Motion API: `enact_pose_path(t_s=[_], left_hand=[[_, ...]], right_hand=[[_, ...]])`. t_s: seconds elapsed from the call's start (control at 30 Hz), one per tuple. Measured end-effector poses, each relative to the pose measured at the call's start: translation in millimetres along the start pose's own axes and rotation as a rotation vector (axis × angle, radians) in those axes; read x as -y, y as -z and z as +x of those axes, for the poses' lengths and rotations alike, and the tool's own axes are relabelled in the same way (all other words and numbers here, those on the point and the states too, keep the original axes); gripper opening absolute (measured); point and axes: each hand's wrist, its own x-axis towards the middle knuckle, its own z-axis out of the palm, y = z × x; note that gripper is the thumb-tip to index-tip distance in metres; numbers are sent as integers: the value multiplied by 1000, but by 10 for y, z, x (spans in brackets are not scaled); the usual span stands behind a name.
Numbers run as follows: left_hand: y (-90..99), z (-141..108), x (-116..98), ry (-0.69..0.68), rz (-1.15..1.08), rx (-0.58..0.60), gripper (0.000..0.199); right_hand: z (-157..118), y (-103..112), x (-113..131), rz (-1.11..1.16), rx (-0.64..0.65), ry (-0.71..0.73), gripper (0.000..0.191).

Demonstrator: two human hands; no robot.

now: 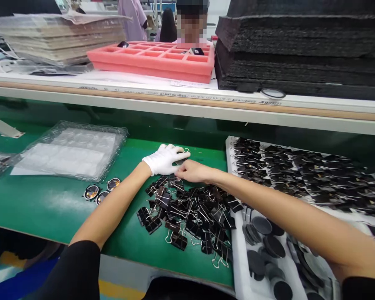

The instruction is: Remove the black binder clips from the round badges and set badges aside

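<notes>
My left hand (164, 160), in a white glove, is at the back of the green bench with its thumb stretched right. Between its thumb and fingers is a small dark piece (181, 161) with a silvery wire loop, mostly covered. Bare and closed in a pinch, my right hand (192, 171) meets it from the right; its fingertips hide what they grip. Just in front of both hands spreads a heap of black binder clips (193, 210) with wire handles. Several round dark-rimmed lens-like parts (91, 192) lie left of my left forearm.
A clear plastic tray (71, 150) with white sheets lies left. On the right stand a white foam tray (237, 250) of dark discs and rows of binder clips (300, 175). The shelf holds a pink foam tray (150, 62) and black foam sheets (300, 50). People are beyond.
</notes>
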Motion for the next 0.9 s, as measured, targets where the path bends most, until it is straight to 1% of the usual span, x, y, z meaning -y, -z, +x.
enact_pose_path(t_s=[0.07,0.13,0.2,0.27,0.3,0.33,0.37,0.43,0.47,0.5,0.53,0.57,0.63,0.67,0.7,0.8,0.9], left_hand=[[39,-3,26,31,65,0,62],[106,-11,52,58,116,24,68],[189,-27,83,82,122,84,72],[260,-42,113,110,119,149,71],[280,-46,126,128,129,157,68],[286,-46,137,149,147,140,67],[277,-42,146,170,167,102,70],[218,-21,160,186,170,37,79],[173,-6,166,180,143,34,80],[124,12,170,170,105,47,77],[76,30,173,156,67,63,71],[32,49,173,147,36,71,65],[-31,81,161,145,3,35,59],[-50,93,149,145,-2,10,58],[-60,103,134,142,-8,-5,58],[-66,118,83,138,-42,-6,56],[-76,121,52,147,-78,-1,55]], right_hand=[[26,94,-119,-11,-77,15,42],[7,223,-229,-100,-146,11,46],[-28,346,-334,-162,-201,-20,45],[-53,429,-434,-176,-257,-79,43],[-57,452,-479,-180,-284,-109,43],[-56,464,-519,-186,-308,-134,43],[-50,467,-553,-195,-320,-156,43],[-21,459,-599,-210,-300,-187,41],[2,452,-611,-214,-284,-195,39],[31,445,-615,-209,-287,-202,35],[67,437,-611,-196,-321,-211,32],[113,429,-600,-171,-387,-221,31],[230,403,-560,-87,-564,-241,41],[299,384,-536,-35,-636,-253,46],[373,361,-513,13,-679,-262,50],[579,270,-479,71,-704,-258,56],[685,188,-505,91,-689,-251,60]])
